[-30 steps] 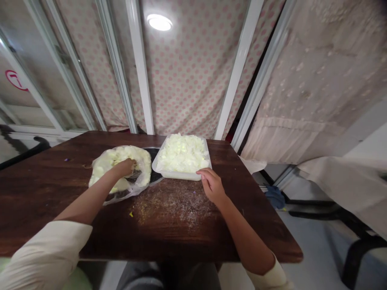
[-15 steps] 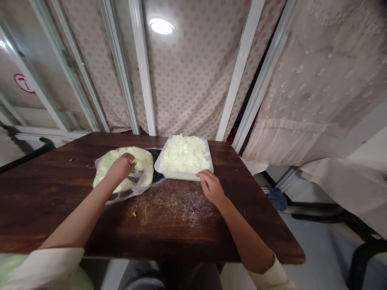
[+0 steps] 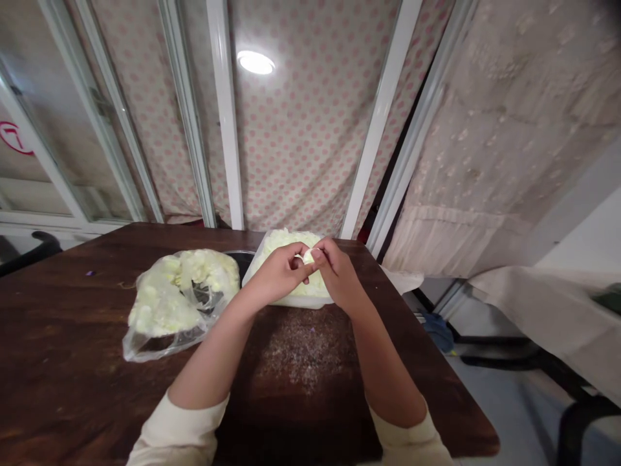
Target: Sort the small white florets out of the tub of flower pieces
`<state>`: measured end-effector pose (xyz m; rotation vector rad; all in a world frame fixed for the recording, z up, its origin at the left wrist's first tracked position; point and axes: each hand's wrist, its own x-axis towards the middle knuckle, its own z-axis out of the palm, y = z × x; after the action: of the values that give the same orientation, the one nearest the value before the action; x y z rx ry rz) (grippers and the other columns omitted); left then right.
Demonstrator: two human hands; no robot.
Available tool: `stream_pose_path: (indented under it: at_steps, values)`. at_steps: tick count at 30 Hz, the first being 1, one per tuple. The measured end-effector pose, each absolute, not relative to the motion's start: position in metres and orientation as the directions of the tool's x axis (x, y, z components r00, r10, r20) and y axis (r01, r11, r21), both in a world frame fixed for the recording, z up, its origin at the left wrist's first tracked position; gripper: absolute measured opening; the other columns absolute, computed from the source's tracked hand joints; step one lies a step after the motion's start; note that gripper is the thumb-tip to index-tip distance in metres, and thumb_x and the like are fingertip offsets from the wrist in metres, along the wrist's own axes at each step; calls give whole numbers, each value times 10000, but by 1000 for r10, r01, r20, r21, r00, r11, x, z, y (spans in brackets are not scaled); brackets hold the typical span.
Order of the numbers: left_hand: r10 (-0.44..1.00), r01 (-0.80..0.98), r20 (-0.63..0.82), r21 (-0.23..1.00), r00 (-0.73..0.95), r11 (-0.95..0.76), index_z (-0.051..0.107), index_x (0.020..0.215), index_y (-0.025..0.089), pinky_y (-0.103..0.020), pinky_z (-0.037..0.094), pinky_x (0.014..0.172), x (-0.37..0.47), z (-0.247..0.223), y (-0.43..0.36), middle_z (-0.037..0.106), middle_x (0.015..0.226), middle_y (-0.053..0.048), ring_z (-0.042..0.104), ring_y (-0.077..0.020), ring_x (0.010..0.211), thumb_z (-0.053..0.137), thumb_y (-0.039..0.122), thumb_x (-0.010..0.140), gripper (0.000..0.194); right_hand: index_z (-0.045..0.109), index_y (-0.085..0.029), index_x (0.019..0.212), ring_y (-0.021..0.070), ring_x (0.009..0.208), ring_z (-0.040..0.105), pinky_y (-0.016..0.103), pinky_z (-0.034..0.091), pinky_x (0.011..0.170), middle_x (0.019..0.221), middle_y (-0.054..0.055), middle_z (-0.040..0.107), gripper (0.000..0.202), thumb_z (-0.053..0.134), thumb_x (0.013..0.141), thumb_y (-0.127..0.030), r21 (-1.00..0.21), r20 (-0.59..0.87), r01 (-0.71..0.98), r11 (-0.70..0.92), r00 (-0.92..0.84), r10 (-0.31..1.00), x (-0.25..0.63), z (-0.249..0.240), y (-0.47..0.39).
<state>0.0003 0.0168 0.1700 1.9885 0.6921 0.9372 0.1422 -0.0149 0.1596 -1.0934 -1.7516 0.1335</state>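
Over the white plastic tub (image 3: 303, 302), both of my hands are closed on one small, rounded, cream-white piece (image 3: 309, 257); it looks like a flower bud or bulb, but its kind is unclear. My left hand (image 3: 281, 268) pinches it from the left. From the other side, my right hand (image 3: 337, 268) has its thumb and fingers pressed against it. Pale, shredded, petal-like bits (image 3: 279, 241) fill the tub, partly hidden behind my hands. To the left lies a clear plastic bag (image 3: 140, 346) with many similar whole pale pieces (image 3: 162, 301) in it.
A dark round tray or pan (image 3: 244, 259) shows between bag and tub. White grains (image 3: 305, 356) are scattered on the brown wooden table (image 3: 72, 362). Behind the table stand framed glass panels with a dotted curtain (image 3: 295, 142). A cloth-covered surface (image 3: 548, 317) is at the right.
My left hand has left the bag and come right to meet my right hand. The right hand has lifted off the tub's front edge. A pale piece is now between them.
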Motion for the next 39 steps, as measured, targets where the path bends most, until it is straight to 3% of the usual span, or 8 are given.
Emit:
stream_pose_path:
  at_steps: [5, 10, 13, 18, 25, 31, 35, 39]
  values:
    - [658, -46, 345, 903, 670, -427, 429, 728, 172, -188, 308, 464, 0, 163, 28, 477, 536, 38, 403, -64, 464, 504, 398, 820, 255, 383, -196, 639, 88, 506, 394, 218, 311, 478, 536, -45, 366, 348, 314, 909, -404, -590, 704, 598, 542, 53, 708, 142, 149, 3]
    - [740, -193, 365, 930, 565, -312, 345, 696, 184, -157, 262, 438, 9, 155, 28, 296, 487, 79, 298, -43, 425, 394, 366, 879, 263, 379, -204, 682, 88, 505, 400, 215, 345, 456, 567, -37, 376, 339, 264, 919, -417, -669, 691, 509, 542, 158, 705, 123, 136, 10]
    - [779, -253, 413, 910, 472, -329, 337, 679, 182, -153, 283, 436, 16, 153, 26, 262, 526, 74, 283, -39, 430, 403, 373, 873, 280, 373, -207, 722, 86, 520, 414, 219, 361, 473, 600, -35, 388, 315, 245, 925, -412, -670, 703, 460, 582, 141, 697, 117, 134, 8]
    - [804, -243, 447, 893, 393, -378, 371, 686, 178, -157, 300, 430, 20, 146, 28, 288, 564, 62, 296, -48, 461, 419, 419, 864, 304, 371, -212, 754, 91, 556, 419, 221, 369, 494, 623, -36, 380, 281, 283, 915, -424, -666, 702, 442, 600, 98, 706, 117, 135, 7]
    - [778, -199, 535, 845, 329, -496, 365, 691, 179, -171, 330, 458, 21, 143, 27, 320, 572, 59, 316, -51, 468, 387, 448, 879, 329, 399, -206, 688, 79, 548, 393, 201, 359, 465, 623, -39, 364, 312, 379, 877, -454, -731, 676, 242, 638, 127, 726, 119, 131, 18]
    - [669, -197, 545, 828, 505, -526, 381, 758, 183, -191, 373, 481, 10, 150, 29, 413, 559, 61, 425, -60, 465, 408, 423, 882, 271, 424, -214, 714, 43, 405, 395, 183, 340, 385, 581, -70, 393, 300, 421, 854, -479, -787, 616, -2, 616, 46, 787, 126, 132, 21]
    - [577, -202, 539, 814, 614, -545, 426, 815, 164, -215, 438, 562, 0, 156, 33, 517, 649, 18, 525, -82, 579, 419, 376, 886, 224, 406, -210, 699, 39, 356, 413, 184, 340, 381, 520, -87, 426, 295, 444, 851, -461, -764, 645, -14, 645, 22, 764, 127, 138, 15]
    - [558, -155, 505, 817, 658, -555, 479, 835, 143, -200, 451, 540, -7, 162, 32, 570, 679, -2, 550, -82, 578, 509, 343, 841, 203, 394, -212, 702, 52, 392, 443, 192, 351, 411, 501, -82, 440, 286, 430, 864, -445, -742, 671, -20, 670, -8, 742, 127, 140, 10]
